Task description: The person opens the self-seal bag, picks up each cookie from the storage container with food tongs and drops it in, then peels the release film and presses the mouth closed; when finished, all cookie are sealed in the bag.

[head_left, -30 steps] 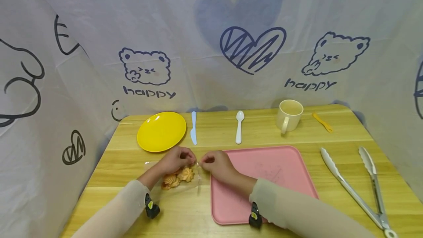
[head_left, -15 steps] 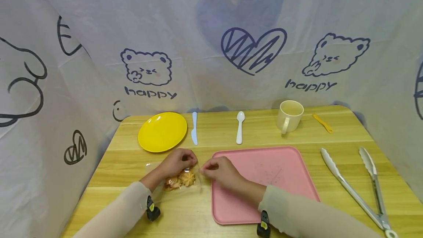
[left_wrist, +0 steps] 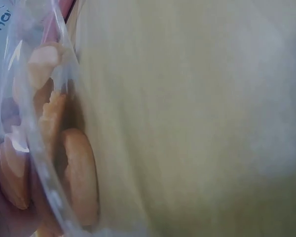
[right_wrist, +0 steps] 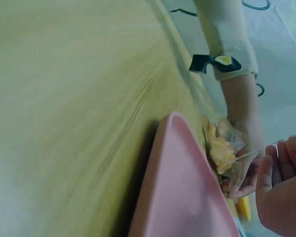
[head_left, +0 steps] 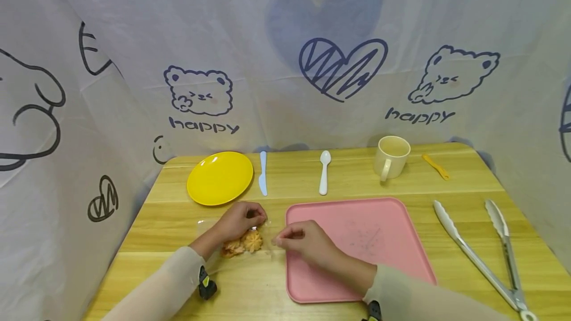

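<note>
A clear plastic bag point(left_wrist: 44, 182) holds several golden piped cookies point(head_left: 253, 240), on the left of the table. My left hand point(head_left: 243, 218) grips the bag's upper side with thumb and fingers. In the left wrist view the cookies lie close behind the shiny film. My right hand point(head_left: 310, 245) is just right of the bag, over the left edge of the pink tray point(head_left: 366, 256). Its thumb and fingertips pinch a thin clear strip that stretches from the bag, seen in the right wrist view. Part of the bag is hidden behind my left hand and forearm.
Along the back stand a yellow plate point(head_left: 220, 178), a light blue knife point(head_left: 263, 175), a white spoon point(head_left: 323, 175), a cream mug point(head_left: 390, 159) and a small orange utensil point(head_left: 434, 166). Metal tongs point(head_left: 477, 259) lie spread at the right. A printed cloth point(head_left: 276, 88) hangs behind.
My right hand has moved toward me and slightly right, away from the left hand, along the bag's right end. The left hand has stayed almost still on the bag.
</note>
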The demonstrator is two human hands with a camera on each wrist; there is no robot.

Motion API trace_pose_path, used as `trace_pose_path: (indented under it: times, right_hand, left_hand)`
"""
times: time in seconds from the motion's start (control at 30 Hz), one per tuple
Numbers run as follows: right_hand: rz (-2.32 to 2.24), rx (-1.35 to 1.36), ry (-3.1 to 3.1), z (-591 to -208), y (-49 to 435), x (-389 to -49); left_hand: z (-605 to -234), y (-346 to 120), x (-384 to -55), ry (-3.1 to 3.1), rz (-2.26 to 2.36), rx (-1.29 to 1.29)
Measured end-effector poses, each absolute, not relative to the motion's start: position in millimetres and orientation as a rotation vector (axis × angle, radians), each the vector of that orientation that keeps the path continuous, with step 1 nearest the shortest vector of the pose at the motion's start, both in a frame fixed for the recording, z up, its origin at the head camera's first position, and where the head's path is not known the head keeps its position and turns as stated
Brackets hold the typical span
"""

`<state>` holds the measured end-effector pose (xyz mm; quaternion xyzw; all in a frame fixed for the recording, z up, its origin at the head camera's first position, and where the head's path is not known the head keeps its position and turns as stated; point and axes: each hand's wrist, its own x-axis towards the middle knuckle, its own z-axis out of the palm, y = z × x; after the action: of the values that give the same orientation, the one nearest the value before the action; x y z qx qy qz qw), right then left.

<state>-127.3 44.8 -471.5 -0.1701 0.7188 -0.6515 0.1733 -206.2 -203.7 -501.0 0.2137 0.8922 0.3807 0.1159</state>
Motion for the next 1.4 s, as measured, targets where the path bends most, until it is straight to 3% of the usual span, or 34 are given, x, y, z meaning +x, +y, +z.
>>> trace_pose_path:
  times: [0.7, 1.4]
  right_hand:
    - [-1.898, -0.614, 1.768, -466.5, 84.8, -81.1]
    - [-1.998, -0.774, 1.590, -469.0, 99.5, -58.0]
  left_hand:
    - [-500.4, -202.4, -204.1, 2.633, 1.090, 0.622]
    - [-502.3, -202.9, -204.9, 2.637, 1.087, 0.611]
